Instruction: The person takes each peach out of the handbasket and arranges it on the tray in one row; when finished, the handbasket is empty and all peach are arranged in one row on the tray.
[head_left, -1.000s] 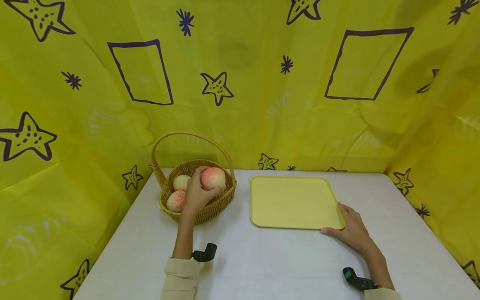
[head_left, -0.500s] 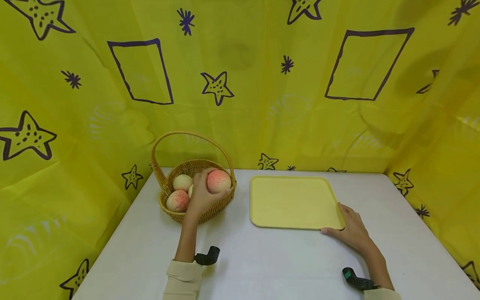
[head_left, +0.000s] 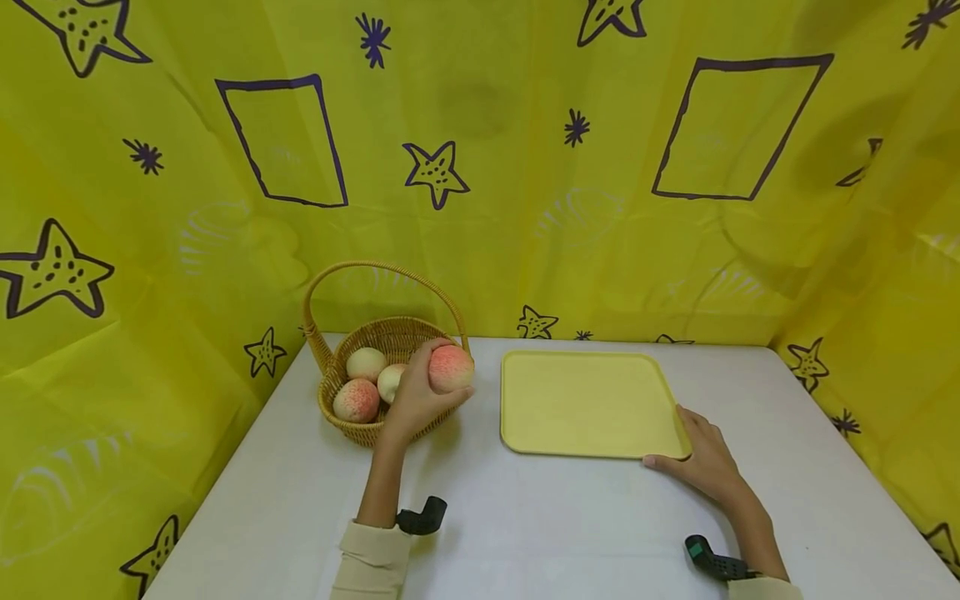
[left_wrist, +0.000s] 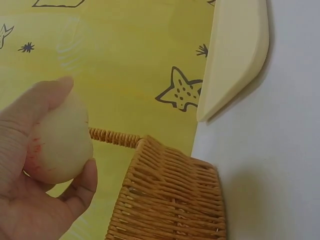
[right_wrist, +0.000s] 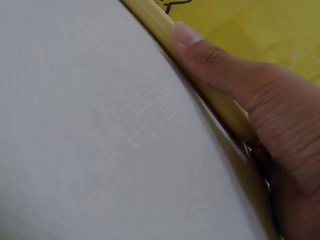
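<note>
My left hand (head_left: 417,396) holds a pink-and-cream peach (head_left: 451,369) at the right rim of a wicker basket (head_left: 420,429). In the left wrist view, thumb and fingers curl round the peach (left_wrist: 62,140), clear above the basket's side (left_wrist: 170,195). Several more peaches lie in the basket, among them a reddish peach (head_left: 356,402) and a pale peach (head_left: 366,364); another is partly behind the hand. At the right, my right hand (head_left: 705,458) grips the near right corner of a yellow tray (head_left: 588,404), its thumb (right_wrist: 215,60) along the near edge.
A white table (head_left: 555,525) carries basket and tray, with a gap between them. The basket's tall handle (head_left: 382,267) arches over it. Yellow cloth (head_left: 487,250) with star drawings hangs behind and at both sides. Each wrist wears a black camera (head_left: 423,517).
My left hand has moved right with the peach, from over the basket's middle to its right rim, uncovering another peach inside. The right hand and tray have stayed put.
</note>
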